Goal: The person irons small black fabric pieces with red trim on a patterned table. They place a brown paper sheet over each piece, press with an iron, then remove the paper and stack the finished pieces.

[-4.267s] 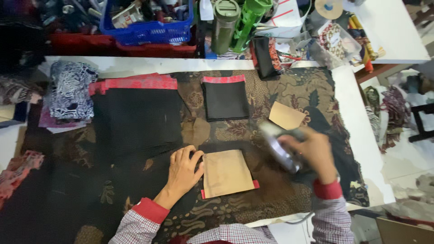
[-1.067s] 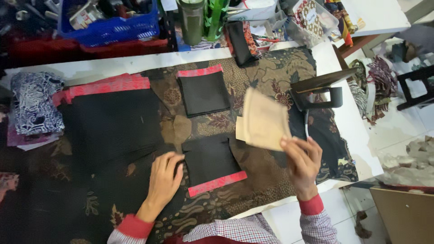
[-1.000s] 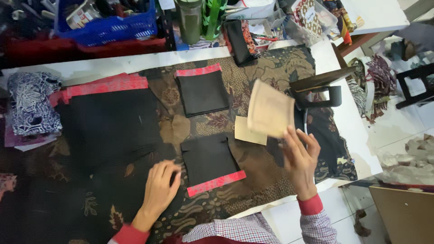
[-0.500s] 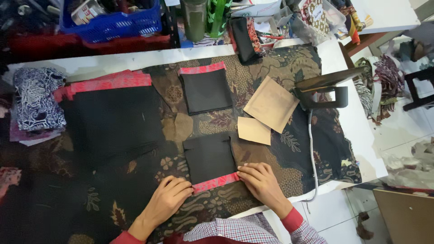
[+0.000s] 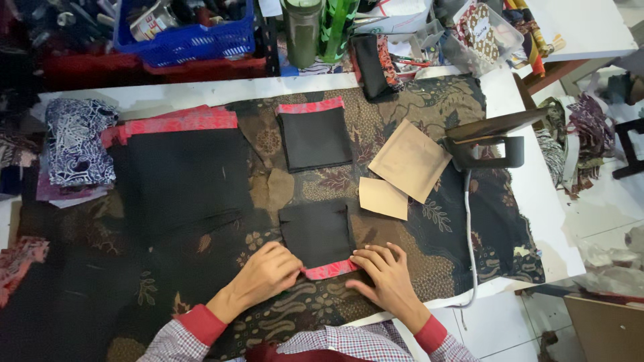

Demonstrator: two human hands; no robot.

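Note:
A small black fabric piece (image 5: 316, 232) with a red patterned strip (image 5: 331, 269) along its near edge lies on the brown batik-covered table (image 5: 429, 121). My left hand (image 5: 267, 273) pinches the strip's left end. My right hand (image 5: 384, 275) presses the strip's right end with fingers bent. Two tan cardboard templates lie beyond, a large one (image 5: 410, 161) and a small one (image 5: 383, 198). A second black piece with a red edge (image 5: 315, 136) sits farther back.
An iron (image 5: 493, 137) rests at the right, its white cord (image 5: 467, 228) running to the front edge. A stack of larger black fabric with red edges (image 5: 181, 174) lies left. A blue basket (image 5: 188, 30), bottles and clutter line the back. Patterned cloth (image 5: 72, 147) sits far left.
The iron was set down at the right, the cardboard template was lifted off the black piece and laid aside, and both hands came to the red strip at the near edge.

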